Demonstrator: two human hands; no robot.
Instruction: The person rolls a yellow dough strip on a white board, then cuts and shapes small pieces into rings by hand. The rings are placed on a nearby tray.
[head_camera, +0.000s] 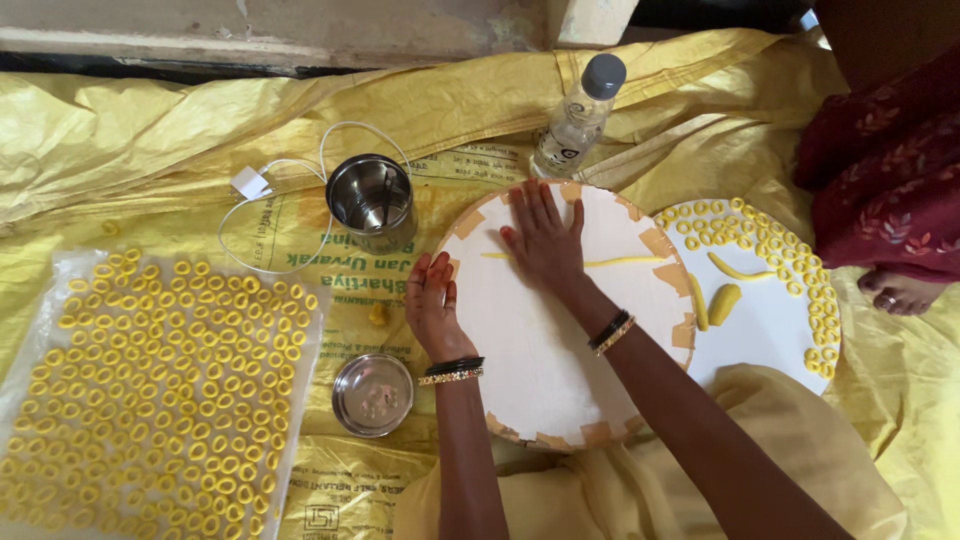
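Both hands work at a round white board (560, 370) whose rim is patched with brown tape. The right hand (545, 240) lies flat and open, palm down, fingers spread, pressing on a thin yellow dough rope (620, 262) that runs sideways across the upper part of the board; the rope shows on both sides of the palm. The left hand (432, 305) rests open against the board's left edge, fingers loosely together, gripping nothing. Both wrists wear dark and beaded bangles.

Just left of the board, near the left wrist, sits a small shallow steel bowl (373, 394). Above it stands a steel cup (371, 198), with a white cable and plug (250, 183) lying beside it. A clear plastic bottle with a grey cap (580, 115) stands just beyond the board's far edge.

To the right, a second white disc (770, 330) carries small yellow dough rings along its rim, plus a short rope and a lump of dough. Far left, a clear plastic sheet (300, 420) is covered with many more yellow rings (160, 390). Everything rests on yellow sacking (120, 130). At the upper right, another person's foot (898, 292) and dark red garment are in view.
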